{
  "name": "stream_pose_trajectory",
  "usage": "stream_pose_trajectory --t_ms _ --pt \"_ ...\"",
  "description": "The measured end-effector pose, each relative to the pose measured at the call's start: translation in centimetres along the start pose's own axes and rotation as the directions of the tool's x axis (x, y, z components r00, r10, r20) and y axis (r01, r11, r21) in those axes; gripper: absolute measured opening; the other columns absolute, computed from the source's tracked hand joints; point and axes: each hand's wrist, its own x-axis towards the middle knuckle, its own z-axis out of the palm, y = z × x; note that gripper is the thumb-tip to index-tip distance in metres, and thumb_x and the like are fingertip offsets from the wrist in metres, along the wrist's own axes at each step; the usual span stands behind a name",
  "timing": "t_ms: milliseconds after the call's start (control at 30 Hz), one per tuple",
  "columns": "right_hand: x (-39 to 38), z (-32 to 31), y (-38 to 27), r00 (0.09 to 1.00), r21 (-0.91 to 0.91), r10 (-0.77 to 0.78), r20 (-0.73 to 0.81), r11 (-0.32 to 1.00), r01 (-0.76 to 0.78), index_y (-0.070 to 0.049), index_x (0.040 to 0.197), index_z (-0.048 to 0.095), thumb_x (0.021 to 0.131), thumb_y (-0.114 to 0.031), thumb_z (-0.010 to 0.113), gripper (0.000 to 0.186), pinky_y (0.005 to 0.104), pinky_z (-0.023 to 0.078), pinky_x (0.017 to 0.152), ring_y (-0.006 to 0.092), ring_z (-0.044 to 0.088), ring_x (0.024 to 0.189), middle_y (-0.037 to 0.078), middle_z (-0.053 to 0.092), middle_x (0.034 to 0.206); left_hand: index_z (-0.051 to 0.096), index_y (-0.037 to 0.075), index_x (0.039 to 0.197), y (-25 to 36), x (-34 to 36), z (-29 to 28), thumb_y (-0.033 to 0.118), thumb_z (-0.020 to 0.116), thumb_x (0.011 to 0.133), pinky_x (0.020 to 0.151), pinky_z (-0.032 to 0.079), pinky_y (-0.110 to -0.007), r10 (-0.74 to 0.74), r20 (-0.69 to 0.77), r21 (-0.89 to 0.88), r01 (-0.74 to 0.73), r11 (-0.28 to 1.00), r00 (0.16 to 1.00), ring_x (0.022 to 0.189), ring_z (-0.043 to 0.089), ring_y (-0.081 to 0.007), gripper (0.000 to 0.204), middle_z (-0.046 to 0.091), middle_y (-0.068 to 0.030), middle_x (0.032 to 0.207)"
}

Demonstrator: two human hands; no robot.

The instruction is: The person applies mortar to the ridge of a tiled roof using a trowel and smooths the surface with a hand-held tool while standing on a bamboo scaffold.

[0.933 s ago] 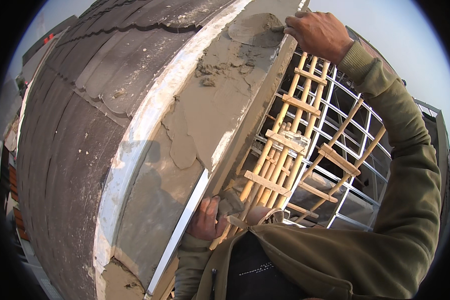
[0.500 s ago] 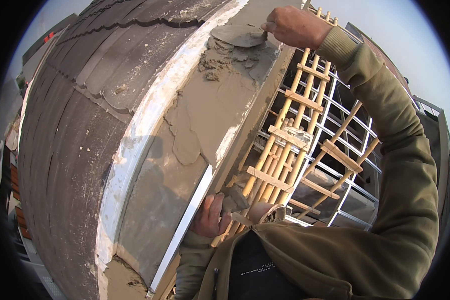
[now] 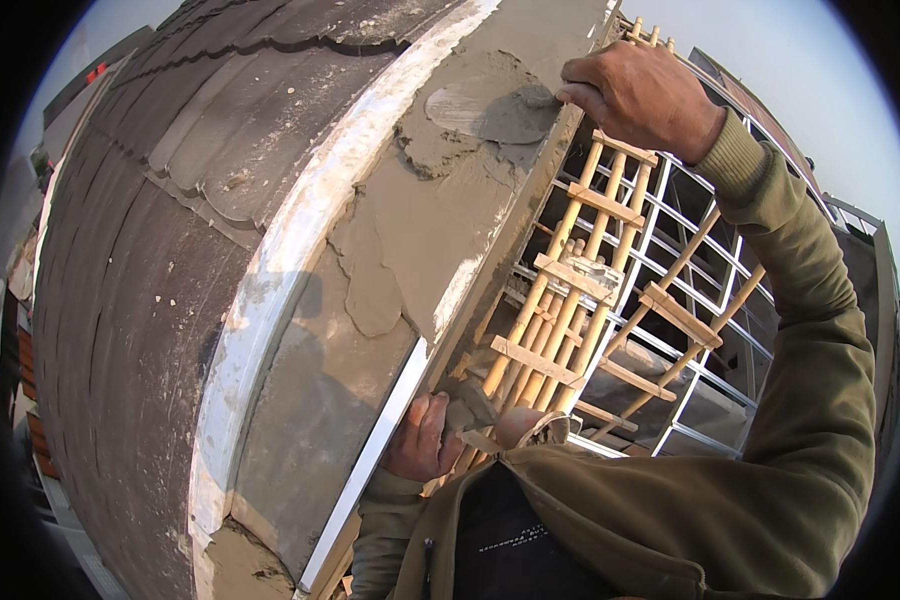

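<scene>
My right hand (image 3: 645, 95) is closed on a trowel whose rounded, mortar-coated blade (image 3: 490, 112) lies against the wet mortar (image 3: 410, 220) at the upper part of a sloping ledge. Its handle is hidden by the fingers. Ridges of fresh mortar surround the blade, while the surface lower down looks smoother. Down by the ledge's outer edge, my left hand (image 3: 422, 440) has its fingers curled. A grey, mortar-smeared piece (image 3: 470, 408) shows just beside them; what the fingers hold is not clear. A straight white strip (image 3: 365, 470) runs along the ledge edge next to this hand.
Dark roof tiles (image 3: 160, 300) slope away on the left, bordered by a curved white band (image 3: 245, 330). On the right, below the ledge, stand a bamboo ladder (image 3: 595, 240) with wooden rungs and a white metal frame (image 3: 705, 375) over a drop.
My right hand and the trowel have moved down and slightly right, toward me. The blade now lies flatter, and mortar that stood in lumps under it is spread out. My left hand stays put.
</scene>
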Motion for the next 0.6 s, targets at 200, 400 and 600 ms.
stream_pose_trajectory --t_ms 200,400,600 --pt "4.0 4.7 4.6 0.969 -0.112 0.224 -0.104 0.966 -0.235 -0.006 0.105 0.077 0.104 -0.027 0.059 0.028 0.0418 0.063 0.071 0.0314 0.076 0.081 0.016 0.075 0.085 0.056 -0.007 0.133 0.0 0.5 -0.2 0.019 0.070 0.088 0.079 0.059 -0.045 0.035 -0.001 0.012 -0.035 0.999 0.999 0.094 0.068 -0.0411 0.054 0.061 -0.0286 0.118" --pt "6.1 3.4 4.3 0.984 0.194 -0.171 0.039 0.968 0.161 0.005 0.103 0.075 0.110 -0.027 0.049 0.042 0.0466 0.060 0.079 0.0352 0.072 0.077 0.021 0.073 0.087 0.055 -0.007 0.134 0.0 0.5 -0.4 0.017 0.069 0.088 0.079 0.059 -0.046 0.022 0.037 -0.009 -0.022 1.000 0.999 0.096 0.068 -0.0430 0.054 0.061 -0.0288 0.118" --pt "1.6 0.5 -1.1 0.928 0.366 -0.365 -0.074 0.856 0.366 0.003 0.102 0.076 0.107 -0.030 0.058 0.038 0.0436 0.061 0.078 0.0333 0.074 0.077 0.019 0.074 0.084 0.052 -0.007 0.135 0.0 0.2 -0.5 0.018 0.067 0.090 0.079 0.059 -0.046 0.023 0.056 0.021 -0.024 0.999 0.998 0.098 0.067 -0.0433 0.053 0.060 -0.0292 0.119"
